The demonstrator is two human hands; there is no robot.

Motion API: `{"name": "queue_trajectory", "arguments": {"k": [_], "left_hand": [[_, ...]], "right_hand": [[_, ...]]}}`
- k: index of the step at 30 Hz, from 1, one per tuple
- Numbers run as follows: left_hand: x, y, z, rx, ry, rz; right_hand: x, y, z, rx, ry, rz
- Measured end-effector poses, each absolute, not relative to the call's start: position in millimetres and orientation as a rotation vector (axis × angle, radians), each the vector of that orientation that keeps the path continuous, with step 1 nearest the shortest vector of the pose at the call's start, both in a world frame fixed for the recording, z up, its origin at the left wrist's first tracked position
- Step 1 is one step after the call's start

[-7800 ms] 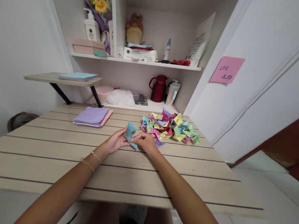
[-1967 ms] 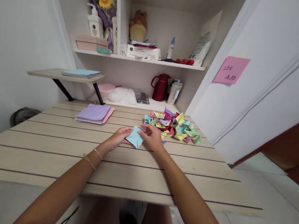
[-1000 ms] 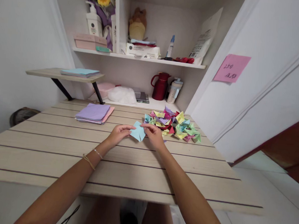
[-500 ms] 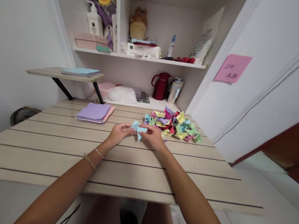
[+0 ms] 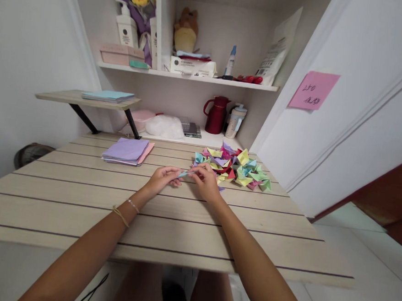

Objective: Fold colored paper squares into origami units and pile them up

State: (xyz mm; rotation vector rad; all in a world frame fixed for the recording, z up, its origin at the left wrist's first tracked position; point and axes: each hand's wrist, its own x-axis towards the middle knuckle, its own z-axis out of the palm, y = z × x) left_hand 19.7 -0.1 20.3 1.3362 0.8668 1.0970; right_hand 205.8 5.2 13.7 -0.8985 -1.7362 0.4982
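Note:
Between my two hands is a light-blue folded paper (image 5: pixel 184 173), seen nearly edge-on as a thin strip. My left hand (image 5: pixel 164 180) is closed on its left end, thumb against fingers. On the right end, my right hand (image 5: pixel 205 182) pinches the paper between thumb and fingertips. Just beyond my right hand lies a heap of folded paper boats (image 5: pixel 244 170) in yellow, green, purple, red, pink and blue. A stack of square paper (image 5: pixel 125 150), purple on top with pink sticking out, lies to the left on the slatted table (image 5: pixel 168 230).
A small raised shelf (image 5: pixel 63 96) on black brackets bears a stack of blue paper (image 5: pixel 107 96). Behind the table stand a dark red jug (image 5: pixel 216 116) and a pale cup (image 5: pixel 235 122), beside a white plastic bag (image 5: pixel 164 127). A pink note (image 5: pixel 313 90) is stuck on the right wall.
The blue paper, spread with several points showing before, is now flattened or turned edge-on into a thin strip. My fingers have shifted slightly around it; both hands stay in nearly the same place.

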Motion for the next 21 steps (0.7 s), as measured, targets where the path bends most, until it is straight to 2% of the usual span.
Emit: {"name": "queue_trajectory", "arguments": {"k": [8, 14, 21], "left_hand": [[20.1, 1.3, 14.2, 1.297, 0.89, 0.98], [22.9, -0.8, 9.0, 1.353, 0.85, 0.866], [24.2, -2.7, 7.2, 1.428, 0.881, 0.875]], "right_hand": [[205.4, 5.7, 13.1, -0.835, -1.776, 0.604], [204.5, 3.1, 15.5, -0.879, -1.811, 0.563], [203.0, 0.5, 17.4, -0.91, -1.772, 0.611]]}}
